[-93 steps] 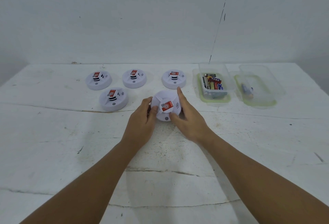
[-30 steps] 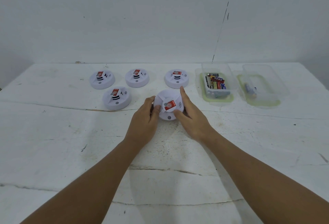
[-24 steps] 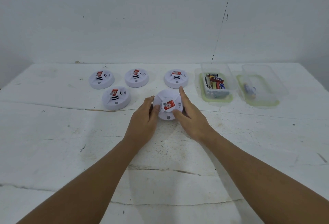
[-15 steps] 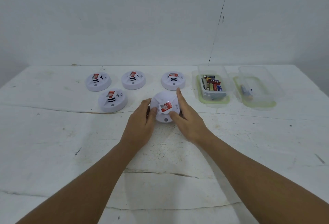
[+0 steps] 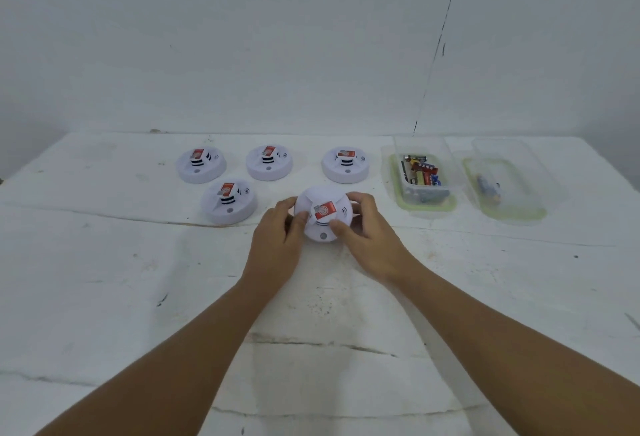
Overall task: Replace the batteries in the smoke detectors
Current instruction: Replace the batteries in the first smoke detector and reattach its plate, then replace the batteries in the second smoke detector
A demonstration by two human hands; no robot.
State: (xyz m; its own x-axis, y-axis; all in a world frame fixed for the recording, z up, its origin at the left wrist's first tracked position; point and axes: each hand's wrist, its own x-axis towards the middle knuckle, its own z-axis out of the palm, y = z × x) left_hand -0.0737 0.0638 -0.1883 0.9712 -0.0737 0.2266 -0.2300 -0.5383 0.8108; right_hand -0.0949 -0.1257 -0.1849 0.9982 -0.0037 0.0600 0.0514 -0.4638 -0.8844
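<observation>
My left hand [image 5: 277, 238] and right hand [image 5: 367, 234] gripped the nearest smoke detector [image 5: 323, 215] (cover closed); the next move likely required twisting it open.

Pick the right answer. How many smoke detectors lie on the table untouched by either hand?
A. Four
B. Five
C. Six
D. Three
A: four detectors lie free, three in the far row and one nearer, while the left hand and right hand grip a fifth detector.
</observation>
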